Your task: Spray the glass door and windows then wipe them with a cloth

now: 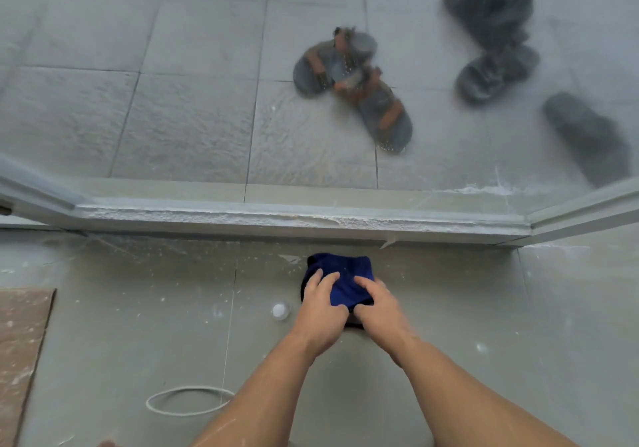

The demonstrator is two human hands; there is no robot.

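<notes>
The left hand [320,311] and the right hand [380,308] were side by side, and both gripped the blue cloth [345,273] with fingers curled over it. The cloth was low, just before the bottom frame [294,218] of the wet glass door [207,107]. A small white round thing [280,311] stood beside the left hand.

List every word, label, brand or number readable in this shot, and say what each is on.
None can be read. The blue cloth bears no visible print. The sandals behind the wet glass are blurred. The small white round object shows no marking.
</notes>
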